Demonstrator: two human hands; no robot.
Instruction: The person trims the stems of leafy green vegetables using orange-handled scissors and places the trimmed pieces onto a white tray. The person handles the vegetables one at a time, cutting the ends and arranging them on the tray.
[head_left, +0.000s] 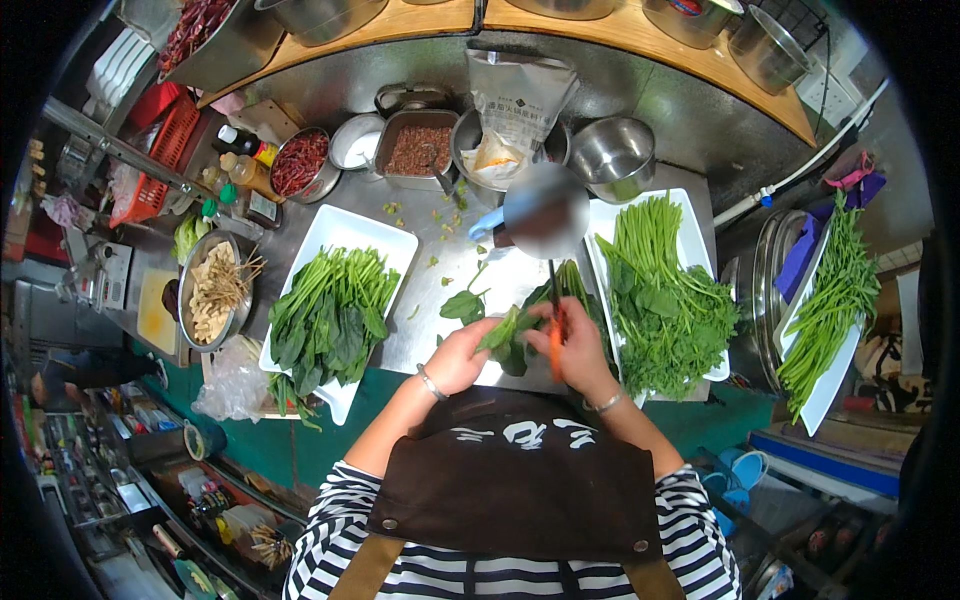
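My left hand (466, 354) grips a stem of leafy greens (501, 330) over the steel worktop (427, 300). My right hand (576, 352) is closed around orange-handled scissors (556, 341), dark blades pointing away from me; its fingertips are beside the leaves. More loose leaves (463, 305) lie just beyond my left hand. To the left, a white tray (394, 234) holds a bunch of broad-leaved greens (330, 315). Close on the right, another white tray (694, 217) carries long-stemmed greens (652, 240) and feathery-leaved ones (675, 352). Some stems (574, 281) lie partly behind my right hand.
Along the back stand a bowl of dried red chillies (300, 165), a pan of reddish-brown seasoning (416, 150), a printed pouch (521, 97) in a bowl, and a steel bowl (613, 157). A blurred patch hides most of a blue-handled item (487, 223). Skewered food (217, 285) fills a bowl at left.
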